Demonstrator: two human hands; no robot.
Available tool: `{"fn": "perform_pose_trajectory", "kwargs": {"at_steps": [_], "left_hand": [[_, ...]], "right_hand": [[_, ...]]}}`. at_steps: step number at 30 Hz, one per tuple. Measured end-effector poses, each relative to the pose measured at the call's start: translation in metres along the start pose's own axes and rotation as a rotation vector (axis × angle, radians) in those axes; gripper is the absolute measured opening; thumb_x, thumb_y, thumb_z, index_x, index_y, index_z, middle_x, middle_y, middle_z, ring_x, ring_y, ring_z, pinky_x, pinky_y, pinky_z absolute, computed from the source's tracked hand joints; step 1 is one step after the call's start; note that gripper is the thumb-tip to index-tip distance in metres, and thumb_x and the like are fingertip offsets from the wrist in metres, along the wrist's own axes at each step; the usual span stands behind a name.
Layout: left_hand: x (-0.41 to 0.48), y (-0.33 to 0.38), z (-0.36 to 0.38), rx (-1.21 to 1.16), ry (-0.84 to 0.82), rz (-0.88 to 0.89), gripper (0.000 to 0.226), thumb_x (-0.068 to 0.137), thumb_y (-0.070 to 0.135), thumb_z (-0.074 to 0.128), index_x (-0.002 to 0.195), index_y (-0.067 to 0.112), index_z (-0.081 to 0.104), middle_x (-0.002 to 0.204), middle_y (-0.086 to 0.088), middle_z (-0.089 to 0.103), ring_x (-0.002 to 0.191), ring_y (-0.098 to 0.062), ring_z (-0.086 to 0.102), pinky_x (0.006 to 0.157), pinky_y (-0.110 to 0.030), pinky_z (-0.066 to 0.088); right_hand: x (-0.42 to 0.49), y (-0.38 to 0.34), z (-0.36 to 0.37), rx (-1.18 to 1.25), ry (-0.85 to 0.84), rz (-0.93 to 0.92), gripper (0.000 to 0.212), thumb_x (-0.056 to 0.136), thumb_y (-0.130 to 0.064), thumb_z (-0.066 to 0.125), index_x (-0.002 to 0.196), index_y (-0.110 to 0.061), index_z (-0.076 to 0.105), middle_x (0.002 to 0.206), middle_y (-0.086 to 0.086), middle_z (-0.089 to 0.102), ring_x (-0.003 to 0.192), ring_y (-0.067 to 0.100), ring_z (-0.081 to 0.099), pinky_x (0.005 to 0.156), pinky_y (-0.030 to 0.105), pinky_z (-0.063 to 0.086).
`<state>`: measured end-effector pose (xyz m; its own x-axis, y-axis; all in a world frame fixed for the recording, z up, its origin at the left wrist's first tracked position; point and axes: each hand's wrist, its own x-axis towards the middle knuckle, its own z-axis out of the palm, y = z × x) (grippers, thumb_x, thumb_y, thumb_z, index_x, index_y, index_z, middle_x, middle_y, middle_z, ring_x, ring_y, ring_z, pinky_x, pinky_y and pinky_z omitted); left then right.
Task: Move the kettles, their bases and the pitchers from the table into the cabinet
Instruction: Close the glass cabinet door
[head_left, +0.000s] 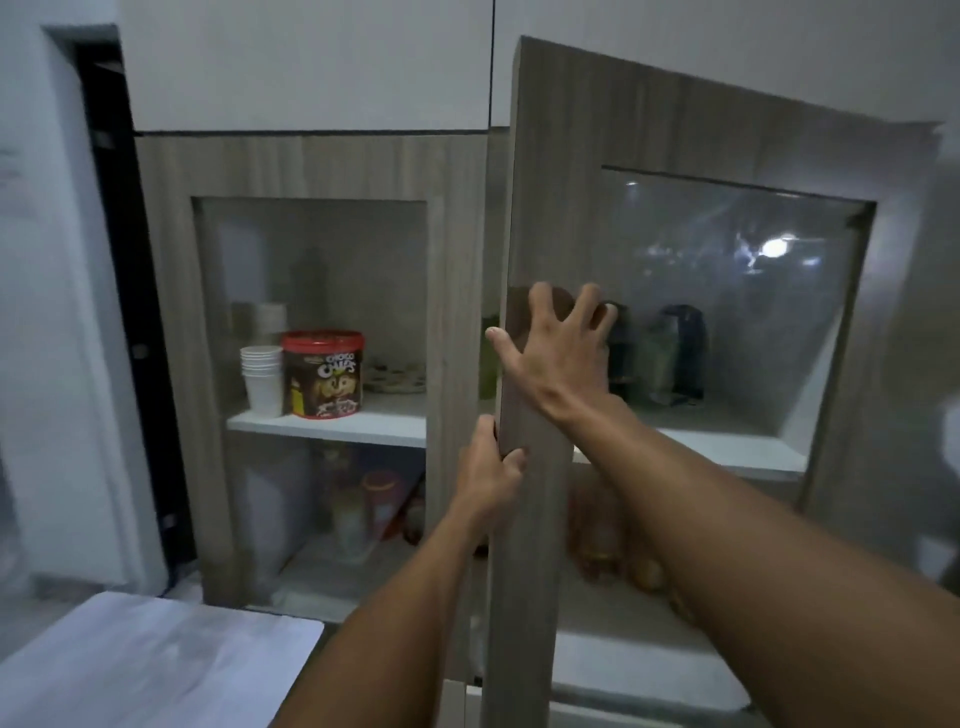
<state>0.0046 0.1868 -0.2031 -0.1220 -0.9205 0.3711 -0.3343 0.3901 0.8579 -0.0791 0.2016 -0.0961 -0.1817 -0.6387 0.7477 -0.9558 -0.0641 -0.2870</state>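
Note:
A wood-grain cabinet (322, 166) with glass-panelled doors fills the view. Its right door (566, 171) stands partly swung out towards me. My left hand (491, 467) grips that door's free edge at mid height. My right hand (561, 348) lies flat on the door's front face with its fingers spread. Through the door's glass I see dark kettle-like shapes (680, 353) on the upper shelf (727, 449), blurred by reflections. No kettle, base or pitcher is in either hand.
Behind the shut left door (208, 364) stand a stack of white cups (262, 379) and a red-lidded Choco Chips tub (323, 374); jars sit on the shelf below. A white table corner (156, 654) lies at lower left. A dark gap (119, 260) runs beside the cabinet.

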Motion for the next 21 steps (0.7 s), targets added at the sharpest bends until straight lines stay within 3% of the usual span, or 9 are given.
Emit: {"fn": "perform_pose_trajectory", "kwargs": {"at_steps": [4, 12, 15, 17, 21], "left_hand": [[0.037, -0.016, 0.001, 0.047, 0.065, 0.014, 0.023, 0.096, 0.014, 0.056, 0.118, 0.009, 0.05, 0.103, -0.001, 0.059, 0.097, -0.019, 0.059, 0.063, -0.022, 0.039], [0.11, -0.044, 0.0, 0.106, 0.076, -0.051, 0.024, 0.092, 0.023, 0.065, 0.114, 0.016, 0.057, 0.104, -0.001, 0.068, 0.095, -0.018, 0.065, 0.08, -0.035, 0.055], [0.133, -0.053, -0.001, 0.111, 0.172, -0.068, 0.054, 0.082, 0.026, 0.077, 0.125, 0.016, 0.045, 0.114, -0.004, 0.062, 0.099, -0.018, 0.061, 0.084, -0.032, 0.053], [0.15, -0.06, -0.002, 0.169, 0.28, -0.053, 0.077, 0.072, 0.034, 0.085, 0.128, 0.017, 0.035, 0.124, -0.007, 0.052, 0.109, -0.024, 0.056, 0.092, -0.039, 0.051], [0.185, -0.067, 0.005, 0.411, 0.355, 0.091, 0.083, 0.064, 0.041, 0.088, 0.122, 0.018, 0.033, 0.124, -0.006, 0.041, 0.111, -0.024, 0.047, 0.095, -0.039, 0.049]], "right_hand": [[0.032, 0.003, 0.035, -0.006, 0.008, -0.062, 0.057, 0.088, -0.058, 0.055, 0.128, -0.022, 0.036, 0.136, 0.019, 0.029, 0.119, 0.039, 0.037, 0.084, 0.05, 0.051], [0.078, 0.006, 0.086, -0.069, -0.017, -0.062, 0.054, 0.089, -0.054, 0.055, 0.129, -0.023, 0.035, 0.137, 0.018, 0.027, 0.121, 0.038, 0.036, 0.089, 0.053, 0.044], [0.094, 0.008, 0.105, -0.09, -0.042, -0.059, 0.054, 0.091, -0.053, 0.054, 0.13, -0.022, 0.034, 0.136, 0.017, 0.026, 0.12, 0.037, 0.036, 0.09, 0.053, 0.043], [0.104, 0.012, 0.115, -0.105, -0.054, -0.056, 0.049, 0.093, -0.05, 0.05, 0.13, -0.022, 0.036, 0.136, 0.017, 0.028, 0.12, 0.037, 0.038, 0.092, 0.054, 0.04], [0.125, 0.024, 0.134, -0.138, -0.045, -0.091, 0.033, 0.097, -0.034, 0.049, 0.125, -0.019, 0.039, 0.132, 0.017, 0.032, 0.115, 0.034, 0.042, 0.09, 0.051, 0.039]]}}
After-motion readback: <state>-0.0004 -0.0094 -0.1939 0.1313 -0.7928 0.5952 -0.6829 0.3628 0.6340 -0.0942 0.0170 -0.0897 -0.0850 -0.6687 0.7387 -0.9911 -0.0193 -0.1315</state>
